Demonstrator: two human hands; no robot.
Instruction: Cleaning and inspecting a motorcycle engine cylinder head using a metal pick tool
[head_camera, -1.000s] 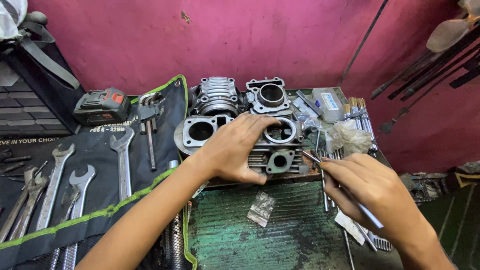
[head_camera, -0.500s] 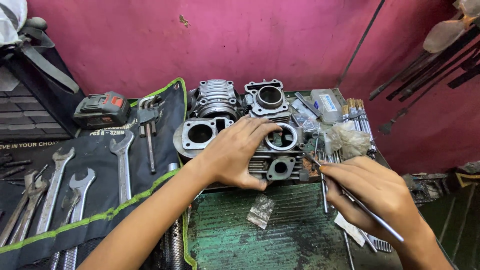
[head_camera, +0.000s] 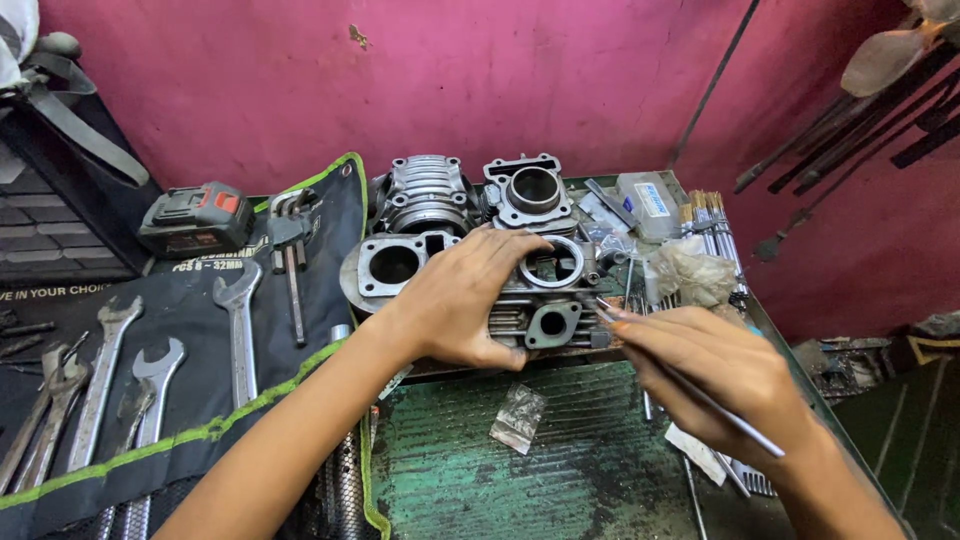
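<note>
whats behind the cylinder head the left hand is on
Behind the cylinder head stand a finned cylinder and a cylinder block. The left hand covers the head's middle, so anything there is hidden.
</note>
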